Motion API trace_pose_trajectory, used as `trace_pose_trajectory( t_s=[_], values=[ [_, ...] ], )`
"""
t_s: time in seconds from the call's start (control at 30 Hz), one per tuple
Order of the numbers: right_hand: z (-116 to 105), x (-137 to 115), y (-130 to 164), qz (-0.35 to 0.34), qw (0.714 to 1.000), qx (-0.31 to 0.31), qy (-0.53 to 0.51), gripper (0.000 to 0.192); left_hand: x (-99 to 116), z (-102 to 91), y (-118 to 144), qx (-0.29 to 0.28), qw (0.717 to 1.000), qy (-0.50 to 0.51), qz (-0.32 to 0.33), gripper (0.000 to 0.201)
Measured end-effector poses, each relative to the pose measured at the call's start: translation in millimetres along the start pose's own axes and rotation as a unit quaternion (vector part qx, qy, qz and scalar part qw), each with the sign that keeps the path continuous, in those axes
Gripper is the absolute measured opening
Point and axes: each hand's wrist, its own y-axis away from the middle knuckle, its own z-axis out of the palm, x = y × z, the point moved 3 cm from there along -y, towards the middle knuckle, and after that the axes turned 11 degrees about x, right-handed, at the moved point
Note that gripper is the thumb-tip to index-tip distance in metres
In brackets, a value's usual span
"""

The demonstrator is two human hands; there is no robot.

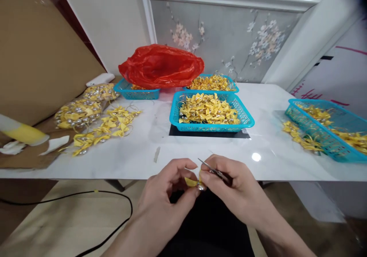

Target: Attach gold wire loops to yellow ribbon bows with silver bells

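Observation:
My left hand [169, 190] pinches a small yellow bow piece [191, 181] just below the front edge of the white table [200, 150]. My right hand [232, 188] meets it from the right and grips a thin metal tool [213, 169], perhaps small scissors or tweezers, whose tip points up and to the left over the bow. A small silver bead [201, 187] shows where the fingertips meet. Both hands hover over my lap, close to the table edge.
A blue basket [246, 117] full of yellow bows sits straight ahead. Two more blue baskets stand behind under a red plastic bag [160, 65]; another basket [338, 113] is at right. Loose bows [114, 123] and bagged bows [78, 111] lie at left. A black cable [86, 196] runs across the floor.

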Motion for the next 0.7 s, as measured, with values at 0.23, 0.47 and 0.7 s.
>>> trace_pose_trajectory(
  t_s=[0.23, 0.47, 0.7],
  values=[
    [11, 11, -3, 0.127, 0.984, -0.021, -0.127, 0.019, 2, -1.7, 4, -0.059, 0.994, 0.096, 0.016, 0.034],
    [11, 20, -3, 0.135, 0.972, 0.012, -0.19, 0.03, 3, -4.3, 0, -0.083, 0.984, 0.154, -0.041, 0.022],
    [3, 20, 8, 0.094, 0.985, 0.026, -0.145, 0.024, -3, -3.5, -1, -0.039, 0.991, 0.124, -0.039, 0.01]
  ],
)
